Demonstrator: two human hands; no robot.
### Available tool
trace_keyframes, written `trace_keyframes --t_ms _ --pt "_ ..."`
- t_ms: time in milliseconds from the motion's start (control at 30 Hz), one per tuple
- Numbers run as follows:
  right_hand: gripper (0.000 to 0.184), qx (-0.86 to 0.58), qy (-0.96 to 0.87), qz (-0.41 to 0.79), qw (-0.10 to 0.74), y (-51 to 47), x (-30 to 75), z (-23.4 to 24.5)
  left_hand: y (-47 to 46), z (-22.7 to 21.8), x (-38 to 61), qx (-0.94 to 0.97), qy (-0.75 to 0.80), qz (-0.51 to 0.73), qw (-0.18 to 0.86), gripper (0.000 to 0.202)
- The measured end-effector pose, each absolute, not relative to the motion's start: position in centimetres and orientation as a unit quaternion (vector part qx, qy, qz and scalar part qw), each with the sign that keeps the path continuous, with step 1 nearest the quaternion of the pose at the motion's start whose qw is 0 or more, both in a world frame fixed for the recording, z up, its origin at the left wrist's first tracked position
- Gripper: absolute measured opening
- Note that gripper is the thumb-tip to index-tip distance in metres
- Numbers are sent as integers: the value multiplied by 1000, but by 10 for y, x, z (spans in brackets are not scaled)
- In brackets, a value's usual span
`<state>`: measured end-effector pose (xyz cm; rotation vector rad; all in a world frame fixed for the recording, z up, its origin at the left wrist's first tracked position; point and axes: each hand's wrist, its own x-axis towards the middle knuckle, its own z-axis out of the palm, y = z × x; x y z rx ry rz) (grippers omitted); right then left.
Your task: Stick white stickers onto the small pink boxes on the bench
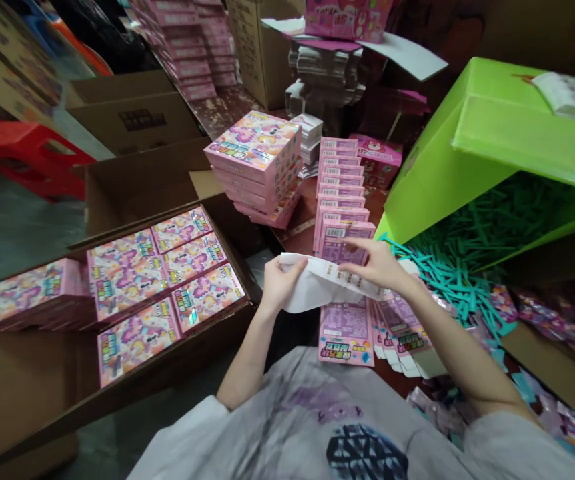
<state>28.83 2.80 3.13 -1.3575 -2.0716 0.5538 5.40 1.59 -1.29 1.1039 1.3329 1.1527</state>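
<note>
My left hand (280, 283) pinches the left end of a white sticker sheet (307, 287), thumb on top. A row of small printed labels runs along the sheet's right part. At those labels is my right hand (380, 267), its fingertips on the sheet and the index finger raised a little; whether a label is lifted is too small to tell. Below the sheet lies a flat pink box (346, 347) with colourful lettering. Just beyond it, a row of pink boxes (345, 200) with barcodes leans back in overlapping order. Flattened pink cartons (405, 333) fan out under my right forearm.
An open cardboard box (207, 347) at left holds several pink boxes (127, 267). Another pink stack (257, 167) stands near its corner. At right, a green bin (427, 153) spills teal plastic sticks (452, 287). Shiny packets (542, 313) lie beyond; a red stool (27, 157) stands far left.
</note>
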Motion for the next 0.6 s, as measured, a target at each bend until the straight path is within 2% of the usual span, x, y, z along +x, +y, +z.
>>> trace_keyframes --t_ms 67,100,200,267,333,467,600 --pt "23 -476 -791 290 251 19 281 35 12 -4 55 523 544 474 454 35" --pt "18 -472 -791 306 241 17 279 36 10 2 56 569 543 475 396 36" --pt "15 -465 -797 303 238 19 278 38 4 22 61 714 523 437 161 45" --pt "14 -444 -813 292 239 21 279 40 3 31 65 790 478 376 74 35" --pt "15 -423 -825 291 237 23 280 43 7 34 68 841 430 322 68 22" --pt "16 -421 -825 315 209 24 278 46 17 29 69 871 404 265 91 22" --pt "16 -414 -836 248 261 22 273 41 19 27 67 869 417 249 89 22"
